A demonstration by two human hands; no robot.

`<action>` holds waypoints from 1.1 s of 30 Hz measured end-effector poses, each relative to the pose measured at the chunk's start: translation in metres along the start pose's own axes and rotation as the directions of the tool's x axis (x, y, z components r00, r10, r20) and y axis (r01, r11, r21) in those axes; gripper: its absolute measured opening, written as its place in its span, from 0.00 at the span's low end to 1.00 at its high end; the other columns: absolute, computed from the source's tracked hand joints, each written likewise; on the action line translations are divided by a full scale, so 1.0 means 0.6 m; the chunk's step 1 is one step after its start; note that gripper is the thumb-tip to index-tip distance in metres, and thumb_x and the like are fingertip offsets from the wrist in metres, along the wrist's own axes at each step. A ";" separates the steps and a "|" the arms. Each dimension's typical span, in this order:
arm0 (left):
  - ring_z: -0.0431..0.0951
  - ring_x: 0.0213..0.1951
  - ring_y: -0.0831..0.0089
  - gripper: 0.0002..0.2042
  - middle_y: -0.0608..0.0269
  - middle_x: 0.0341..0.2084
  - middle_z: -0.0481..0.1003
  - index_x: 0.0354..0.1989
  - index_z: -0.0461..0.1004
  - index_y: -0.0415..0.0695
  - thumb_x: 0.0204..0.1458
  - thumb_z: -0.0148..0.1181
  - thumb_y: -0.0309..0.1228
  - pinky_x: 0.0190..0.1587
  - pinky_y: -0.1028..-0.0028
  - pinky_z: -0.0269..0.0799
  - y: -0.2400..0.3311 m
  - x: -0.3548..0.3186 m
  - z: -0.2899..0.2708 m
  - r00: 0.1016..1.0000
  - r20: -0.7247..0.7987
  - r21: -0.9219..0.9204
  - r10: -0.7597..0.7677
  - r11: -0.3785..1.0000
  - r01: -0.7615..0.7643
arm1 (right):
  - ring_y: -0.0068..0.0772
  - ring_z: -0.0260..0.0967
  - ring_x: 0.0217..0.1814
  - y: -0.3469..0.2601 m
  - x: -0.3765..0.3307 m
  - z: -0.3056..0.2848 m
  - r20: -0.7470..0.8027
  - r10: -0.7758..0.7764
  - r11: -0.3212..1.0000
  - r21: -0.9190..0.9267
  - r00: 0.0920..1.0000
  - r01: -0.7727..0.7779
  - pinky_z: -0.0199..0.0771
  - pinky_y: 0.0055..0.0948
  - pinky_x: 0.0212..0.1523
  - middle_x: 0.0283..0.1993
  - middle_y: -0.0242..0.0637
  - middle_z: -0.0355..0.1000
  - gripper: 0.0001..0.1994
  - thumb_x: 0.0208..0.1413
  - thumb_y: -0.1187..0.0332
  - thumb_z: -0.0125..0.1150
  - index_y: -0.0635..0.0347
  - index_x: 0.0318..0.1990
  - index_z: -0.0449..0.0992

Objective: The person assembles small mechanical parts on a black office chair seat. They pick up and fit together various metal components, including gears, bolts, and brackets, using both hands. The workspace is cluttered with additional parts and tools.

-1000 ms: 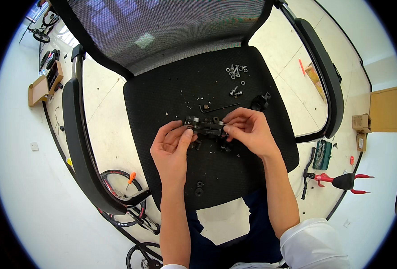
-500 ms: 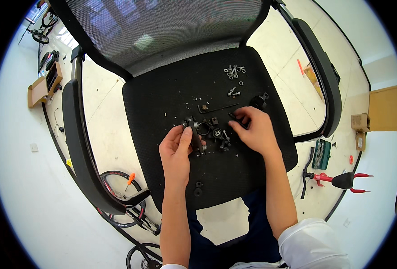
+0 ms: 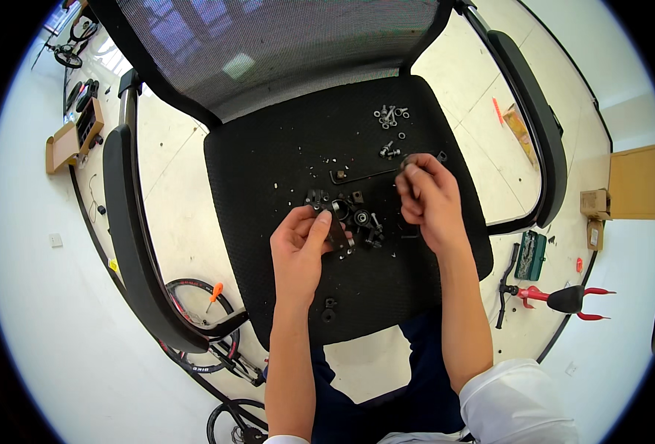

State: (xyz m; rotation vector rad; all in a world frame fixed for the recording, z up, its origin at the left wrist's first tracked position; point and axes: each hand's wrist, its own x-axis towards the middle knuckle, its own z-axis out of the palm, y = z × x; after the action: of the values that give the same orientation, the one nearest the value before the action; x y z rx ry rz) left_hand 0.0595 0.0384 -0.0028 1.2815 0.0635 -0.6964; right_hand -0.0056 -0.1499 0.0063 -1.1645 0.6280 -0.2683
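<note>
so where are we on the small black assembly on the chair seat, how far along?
Mid-way, by the look of it. Done: parts are laid out on the chair seat, with a screw cluster sorted near the backrest. In hand: left hand holds the black assembly; right hand pinches a small part, too small to identify. Left: loose bits and an L-shaped key lie unused.

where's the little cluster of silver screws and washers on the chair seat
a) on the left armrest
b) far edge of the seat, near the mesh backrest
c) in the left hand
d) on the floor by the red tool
b: the silver screws and washers lie on the black seat just below the mesh backrest, beyond both hands.
</note>
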 end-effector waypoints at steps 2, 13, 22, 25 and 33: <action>0.80 0.28 0.69 0.07 0.56 0.26 0.77 0.36 0.71 0.37 0.59 0.54 0.29 0.32 0.73 0.77 -0.001 -0.001 -0.001 0.998 0.038 0.014 -0.058 0.998 0.057 | 0.12 0.45 0.18 -0.009 0.000 -0.006 0.060 0.066 0.936 0.342 0.996 -0.083 0.40 0.15 0.15 0.24 0.23 0.56 0.07 0.65 0.66 0.49 0.59 0.43 0.68; 0.73 0.21 0.73 0.08 0.59 0.19 0.72 0.40 0.63 0.41 0.63 0.43 0.33 0.22 0.75 0.68 -0.018 -0.020 0.038 0.876 0.326 0.041 -0.356 0.931 0.364 | 0.10 0.40 0.17 0.004 0.001 0.016 -0.056 0.077 0.908 0.416 0.995 -0.047 0.36 0.17 0.15 0.21 0.20 0.50 0.09 0.66 0.66 0.51 0.64 0.41 0.71; 0.73 0.22 0.74 0.07 0.60 0.20 0.72 0.42 0.61 0.41 0.64 0.41 0.32 0.22 0.75 0.70 -0.029 -0.026 0.057 0.873 0.347 0.028 -0.343 0.934 0.356 | 0.10 0.45 0.17 0.010 -0.001 0.028 -0.188 -0.004 0.962 0.267 0.982 0.055 0.42 0.17 0.14 0.21 0.21 0.56 0.11 0.65 0.68 0.53 0.68 0.43 0.75; 0.73 0.21 0.73 0.07 0.60 0.21 0.72 0.43 0.60 0.40 0.65 0.41 0.31 0.23 0.75 0.70 -0.040 -0.026 0.059 0.899 0.337 0.099 -0.281 0.960 0.263 | 0.10 0.46 0.17 0.010 -0.004 0.035 -0.279 -0.051 0.977 0.185 0.959 0.106 0.43 0.17 0.14 0.21 0.22 0.56 0.11 0.64 0.68 0.55 0.68 0.43 0.76; 0.68 0.17 0.77 0.10 0.62 0.16 0.69 0.47 0.59 0.37 0.65 0.38 0.30 0.20 0.78 0.63 -0.044 -0.038 0.077 0.954 0.297 0.494 -0.035 0.861 -0.122 | 0.11 0.43 0.16 0.021 -0.009 0.048 -0.357 -0.114 0.975 0.136 0.927 0.173 0.40 0.17 0.13 0.19 0.20 0.53 0.10 0.63 0.68 0.56 0.68 0.40 0.77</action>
State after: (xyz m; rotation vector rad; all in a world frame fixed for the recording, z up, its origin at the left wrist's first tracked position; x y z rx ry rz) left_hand 0.0128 0.0043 -0.0018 1.6608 -0.4245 -0.8950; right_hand 0.0056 -0.1199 0.0037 -1.0102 0.8137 -0.6516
